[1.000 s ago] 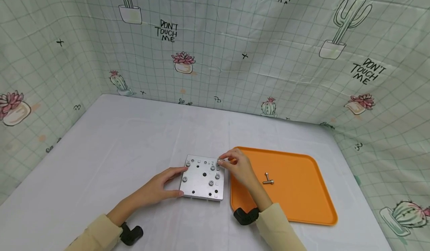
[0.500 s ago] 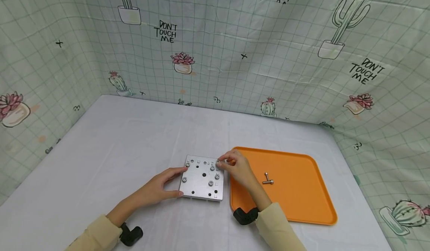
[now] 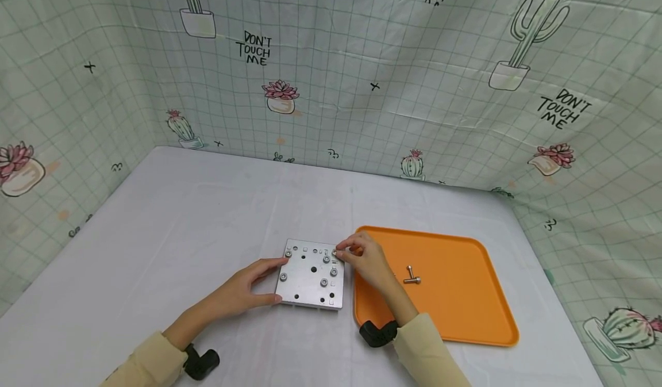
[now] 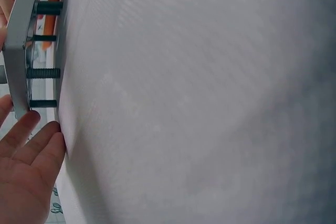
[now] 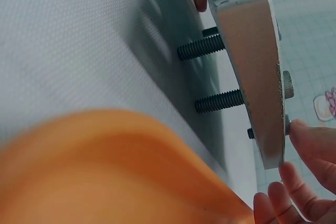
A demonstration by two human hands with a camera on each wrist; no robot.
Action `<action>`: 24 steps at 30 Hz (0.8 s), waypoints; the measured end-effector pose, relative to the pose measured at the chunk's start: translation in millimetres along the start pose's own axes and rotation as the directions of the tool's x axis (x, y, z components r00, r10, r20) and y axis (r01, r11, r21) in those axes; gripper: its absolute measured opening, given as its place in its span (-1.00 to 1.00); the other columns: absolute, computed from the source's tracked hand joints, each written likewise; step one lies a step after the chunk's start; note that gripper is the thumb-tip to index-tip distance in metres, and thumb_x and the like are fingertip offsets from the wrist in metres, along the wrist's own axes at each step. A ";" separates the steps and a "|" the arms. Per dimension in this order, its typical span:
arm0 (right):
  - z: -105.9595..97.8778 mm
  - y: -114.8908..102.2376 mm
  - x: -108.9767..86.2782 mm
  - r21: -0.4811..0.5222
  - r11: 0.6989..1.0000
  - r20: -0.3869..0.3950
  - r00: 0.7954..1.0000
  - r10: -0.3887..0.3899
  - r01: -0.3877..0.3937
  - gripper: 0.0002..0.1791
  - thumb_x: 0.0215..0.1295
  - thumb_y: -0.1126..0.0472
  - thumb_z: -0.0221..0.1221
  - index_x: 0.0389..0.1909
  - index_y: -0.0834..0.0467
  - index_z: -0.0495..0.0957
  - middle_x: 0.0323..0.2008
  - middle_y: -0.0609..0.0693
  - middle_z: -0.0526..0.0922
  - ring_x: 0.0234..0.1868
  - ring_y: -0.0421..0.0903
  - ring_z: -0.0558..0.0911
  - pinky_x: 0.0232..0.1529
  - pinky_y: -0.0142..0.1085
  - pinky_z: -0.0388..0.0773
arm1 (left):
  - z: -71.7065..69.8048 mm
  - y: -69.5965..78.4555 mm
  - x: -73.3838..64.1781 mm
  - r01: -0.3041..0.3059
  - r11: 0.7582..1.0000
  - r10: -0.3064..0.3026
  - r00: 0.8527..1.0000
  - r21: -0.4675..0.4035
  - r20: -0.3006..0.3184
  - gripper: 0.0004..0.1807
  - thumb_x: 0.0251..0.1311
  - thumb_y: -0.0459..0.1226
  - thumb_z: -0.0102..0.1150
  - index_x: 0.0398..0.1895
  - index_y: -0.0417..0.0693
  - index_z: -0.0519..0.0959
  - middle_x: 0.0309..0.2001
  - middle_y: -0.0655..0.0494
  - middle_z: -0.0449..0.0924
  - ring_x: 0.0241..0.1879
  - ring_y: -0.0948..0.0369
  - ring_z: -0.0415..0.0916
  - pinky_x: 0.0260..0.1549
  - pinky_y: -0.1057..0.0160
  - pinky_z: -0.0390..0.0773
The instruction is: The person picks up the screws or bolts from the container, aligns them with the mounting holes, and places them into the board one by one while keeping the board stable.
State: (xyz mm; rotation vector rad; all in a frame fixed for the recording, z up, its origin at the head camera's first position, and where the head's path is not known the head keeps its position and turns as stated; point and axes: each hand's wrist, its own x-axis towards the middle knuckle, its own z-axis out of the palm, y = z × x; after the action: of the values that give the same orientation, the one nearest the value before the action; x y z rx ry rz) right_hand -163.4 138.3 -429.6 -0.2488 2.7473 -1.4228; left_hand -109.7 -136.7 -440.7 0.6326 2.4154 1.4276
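**Right Fingertips Pinch a Screw at the Plate's Upper Right Corner**

A square silver metal plate (image 3: pixel 302 286) sits in the lower middle of the head view, on the white table (image 3: pixel 233 203). Along its left edge the left hand (image 3: pixel 235 289) is spread wide, thumb at the lower left corner, forefinger near the upper left one; the fingers look fairly straight and touch the metal. Up at the top right corner, the right hand (image 3: pixel 369 260) makes a narrow pinch, thumb and forefinger on the head of a socket-head cap screw (image 3: pixel 334 253).

Five more screws stand head-up in the plate: one near the upper left corner, one at mid-left, and three in the right half. Bare holes show at the centre and near the bottom edge. From both wrists I see threaded shanks (image 5: pixel 219 100) jutting from the plate's underside; whether every tip touches the table, I can't tell.

Right of the plate lies an orange tray (image 3: pixel 465 301), partly behind the right wrist. Inside, left of its middle, two loose screws (image 3: pixel 412 280) lie close together. Behind everything hangs a pale gridded cloth (image 3: pixel 331 122) printed with cacti and "DON'T TOUCH ME".
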 end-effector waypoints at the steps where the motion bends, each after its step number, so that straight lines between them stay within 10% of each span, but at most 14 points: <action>1: 0.0 0.1 -0.2 -0.001 1.000 0.000 1.000 0.001 -0.001 -0.91 0.10 0.22 0.31 -0.35 0.08 0.67 -0.27 -0.04 0.51 -0.26 -0.10 0.47 -0.28 -0.39 0.48 | 0.1 0.1 0.0 0.001 1.000 -0.001 1.000 0.002 0.001 -0.28 0.05 -0.09 0.31 0.31 -0.01 0.30 0.34 -0.01 0.25 0.35 0.00 0.18 0.34 0.24 0.25; 16: -12.6 0.1 -4.7 0.001 1.000 -0.013 1.000 0.026 -0.026 -0.83 0.15 0.19 0.27 -0.22 0.08 0.65 -0.16 0.02 0.54 -0.20 -0.04 0.53 -0.21 -0.34 0.59 | -0.1 0.1 -0.2 -0.002 1.000 0.002 1.000 0.004 0.003 -0.27 0.06 -0.07 0.30 0.31 0.00 0.29 0.34 0.00 0.25 0.35 0.00 0.18 0.34 0.12 0.23; 24: -31.7 4.1 -13.4 0.028 0.995 -0.063 0.994 -0.094 0.096 -0.80 0.14 0.21 0.27 -0.22 0.19 0.62 -0.20 0.01 0.53 -0.27 -0.10 0.52 -0.31 -0.39 0.56 | -0.2 -0.8 0.0 -0.003 1.000 0.003 1.000 -0.019 0.007 -0.26 0.06 -0.08 0.31 0.32 -0.01 0.29 0.34 0.00 0.24 0.37 0.00 0.14 0.34 0.11 0.20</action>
State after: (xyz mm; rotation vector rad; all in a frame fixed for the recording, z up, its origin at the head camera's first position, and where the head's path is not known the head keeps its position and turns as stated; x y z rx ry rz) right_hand -154.1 168.4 -415.0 -0.3447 2.7943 -1.5193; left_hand -109.9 -137.2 -441.3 0.6366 2.3936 1.4455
